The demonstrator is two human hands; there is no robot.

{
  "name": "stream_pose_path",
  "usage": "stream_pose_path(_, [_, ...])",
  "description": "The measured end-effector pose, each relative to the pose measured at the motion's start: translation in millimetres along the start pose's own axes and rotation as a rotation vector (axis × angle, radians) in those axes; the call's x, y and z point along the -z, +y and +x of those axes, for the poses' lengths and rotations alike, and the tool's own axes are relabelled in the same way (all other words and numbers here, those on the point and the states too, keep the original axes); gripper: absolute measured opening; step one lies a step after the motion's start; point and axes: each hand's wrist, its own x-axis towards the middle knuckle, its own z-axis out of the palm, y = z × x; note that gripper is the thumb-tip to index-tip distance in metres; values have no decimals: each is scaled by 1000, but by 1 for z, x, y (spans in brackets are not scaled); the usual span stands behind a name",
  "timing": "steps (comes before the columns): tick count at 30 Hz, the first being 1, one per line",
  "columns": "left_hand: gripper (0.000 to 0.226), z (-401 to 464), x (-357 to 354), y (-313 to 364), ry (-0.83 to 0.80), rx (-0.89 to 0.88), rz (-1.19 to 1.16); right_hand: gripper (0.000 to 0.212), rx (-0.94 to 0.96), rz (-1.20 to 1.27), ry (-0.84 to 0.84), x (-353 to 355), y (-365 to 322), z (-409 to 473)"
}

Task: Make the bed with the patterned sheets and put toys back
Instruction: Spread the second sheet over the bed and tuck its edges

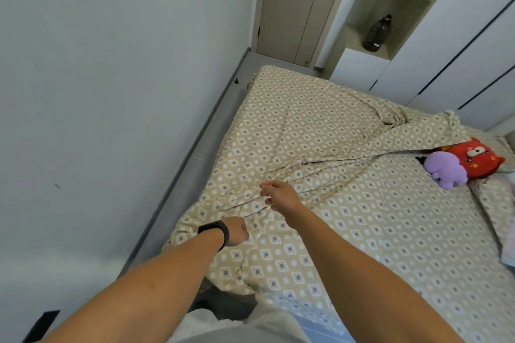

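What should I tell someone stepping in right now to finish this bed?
Left hand: gripping the patterned top sheet near the wall-side edge.
Right hand: fingers curled at a fold of the same sheet; a grip can't be confirmed.
Sheet: spread over the far half, bunched in a diagonal ridge across the middle.
Toys: purple plush and red plush lie together at the right edge.
Left: pull the sheet flat, then place the toys.
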Motion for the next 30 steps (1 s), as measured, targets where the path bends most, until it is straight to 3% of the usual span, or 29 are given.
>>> stream_pose_path(7, [23,-10,-9,38,-65,-114,73,19,-44,176,74,38,25,7])
stream_pose_path(11, [20,-12,-1,30,26,-121,-1,15,-80,216,106,36,45,-1])
stream_pose_path(16, [18,-12,14,8,-16,-150,65,15,-113,281,206,35,56,-13])
stream_pose_path(20, [19,-12,30,-17,-73,-247,100,18,-122,357,382,6,46,-14])
stream_pose_path(24, [15,-19,51,-38,-58,-315,-34,17,-100,421,425,-48,22,-26])
stream_pose_path(30, [16,-52,94,-11,-95,-454,-90,15,-34,332,614,-86,-1,-81])
